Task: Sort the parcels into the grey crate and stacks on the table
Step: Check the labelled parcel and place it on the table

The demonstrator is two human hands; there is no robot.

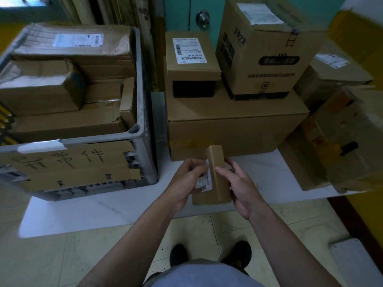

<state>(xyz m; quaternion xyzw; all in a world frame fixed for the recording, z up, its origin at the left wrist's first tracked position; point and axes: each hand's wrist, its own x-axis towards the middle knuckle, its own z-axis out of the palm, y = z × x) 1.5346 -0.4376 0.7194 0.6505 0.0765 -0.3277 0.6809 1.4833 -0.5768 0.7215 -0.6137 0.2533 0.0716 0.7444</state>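
Head view. Just below the dial's centre, toward six o'clock: a small brown parcel [218,179], stood on end over the near edge of the white table [124,210]. Touching it or lifted clear: impossible to tell. Gripped from the nine o'clock side by the left hand [186,180], fingers curled onto the labelled side beside the white label [205,181]. Gripped from the three o'clock side by the right hand [241,189], thumb laid along the front edge, fingers wrapped behind. Nothing else in either hand.

At nine to ten o'clock: the grey crate [143,141], loaded close to its rim with brown parcels [41,94], a hand-lettered cardboard sign [72,166] across its near wall. At twelve to one o'clock: a stack, with a wide flat box [234,125] at the bottom and a small labelled box [192,59] and a tall printed box [265,50] side by side on top. At three o'clock: an open carton [331,152], blurred.

Judged as the reading step: label turned into sight, destination not yet chosen. Calls next for a choice between crate and stack. Then a carry toward ten o'clock, over the rim and into what little room is left, or toward twelve o'clock onto the bare front strip of the flat box. Slim, so probably prone to tipping on end; better laid flat.
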